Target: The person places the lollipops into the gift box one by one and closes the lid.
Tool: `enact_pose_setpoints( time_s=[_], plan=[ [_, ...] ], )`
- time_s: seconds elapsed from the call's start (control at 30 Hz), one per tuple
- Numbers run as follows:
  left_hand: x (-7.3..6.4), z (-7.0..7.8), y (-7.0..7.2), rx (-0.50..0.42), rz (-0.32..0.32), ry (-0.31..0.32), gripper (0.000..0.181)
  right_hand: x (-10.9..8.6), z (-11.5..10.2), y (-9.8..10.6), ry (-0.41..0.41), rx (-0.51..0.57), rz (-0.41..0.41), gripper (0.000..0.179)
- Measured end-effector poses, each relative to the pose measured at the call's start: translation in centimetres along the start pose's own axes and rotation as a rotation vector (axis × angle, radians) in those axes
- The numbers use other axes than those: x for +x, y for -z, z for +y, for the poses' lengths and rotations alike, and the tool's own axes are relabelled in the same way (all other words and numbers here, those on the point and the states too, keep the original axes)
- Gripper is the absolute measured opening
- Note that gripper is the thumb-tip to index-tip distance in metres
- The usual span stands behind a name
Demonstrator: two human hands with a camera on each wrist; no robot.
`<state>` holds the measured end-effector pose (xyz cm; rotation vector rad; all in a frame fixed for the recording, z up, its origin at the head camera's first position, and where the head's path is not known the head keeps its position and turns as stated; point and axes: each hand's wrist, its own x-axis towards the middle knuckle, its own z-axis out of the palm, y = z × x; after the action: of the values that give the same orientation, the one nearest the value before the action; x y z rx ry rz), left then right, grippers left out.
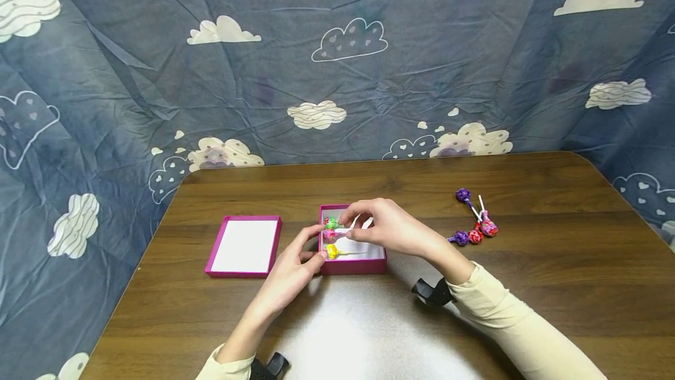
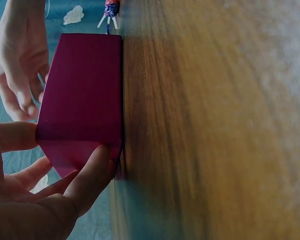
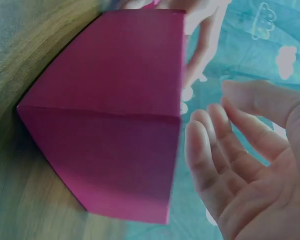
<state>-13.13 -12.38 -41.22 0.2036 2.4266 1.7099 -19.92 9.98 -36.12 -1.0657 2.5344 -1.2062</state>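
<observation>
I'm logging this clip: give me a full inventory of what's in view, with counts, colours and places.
Lollipops in the box: at least three; green, pink, yellow; red beside the green may be another.
Loose lollipops: four heads visible; two purple, one red, one pink-red; table's right side.
Box: one, magenta, white inside; table centre.
Box lid: one, magenta, white inside facing up; left of the box.
Table: one, brown wood-grain; below everything.
Cloud-print cloth: blue, white clouds; behind the table.
Wrist devices: two, black; one per wrist.
Sleeves: two, cream; forearms.
Left hand: one; touching box's left wall.
Right hand: one; over the box.
</observation>
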Motion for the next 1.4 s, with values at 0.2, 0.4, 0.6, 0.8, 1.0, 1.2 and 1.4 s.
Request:
enact_pose_setpoints(
  time_s=[0.2, 0.4, 0.6, 0.8, 1.0, 1.2, 1.4],
  plan=[
    [0.0, 0.0, 0.0, 0.025, 0.009, 0.001, 0.051, -2.0, -0.4, 1.5, -0.038, 0.071, 0.034, 0.018],
    [-0.1, -0.1, 0.0, 0.037, 0.013, -0.004, 0.052, -4.0, -0.4, 3.1, -0.066, 0.097, 0.114, 0.019],
    [-0.1, 0.0, 0.0, 0.029, 0.011, -0.004, 0.052, -5.8, 0.3, 4.5, -0.084, 0.097, 0.153, 0.018],
    [-0.1, 0.0, 0.0, 0.027, 0.013, -0.002, 0.052, -7.6, 1.0, 5.7, -0.108, 0.104, 0.173, 0.015],
    [-0.1, 0.0, 0.0, 0.030, 0.014, 0.001, 0.052, -9.5, 2.1, 6.5, -0.099, 0.044, 0.185, 0.016],
    [-0.1, 0.1, 0.0, 0.035, 0.016, -0.001, 0.052, -11.3, 3.5, 6.9, -0.104, -0.021, 0.205, 0.020],
    [-0.1, 0.1, 0.0, 0.029, 0.018, 0.004, 0.052, -12.9, 4.9, 7.1, -0.112, -0.096, 0.235, 0.023]
  ],
)
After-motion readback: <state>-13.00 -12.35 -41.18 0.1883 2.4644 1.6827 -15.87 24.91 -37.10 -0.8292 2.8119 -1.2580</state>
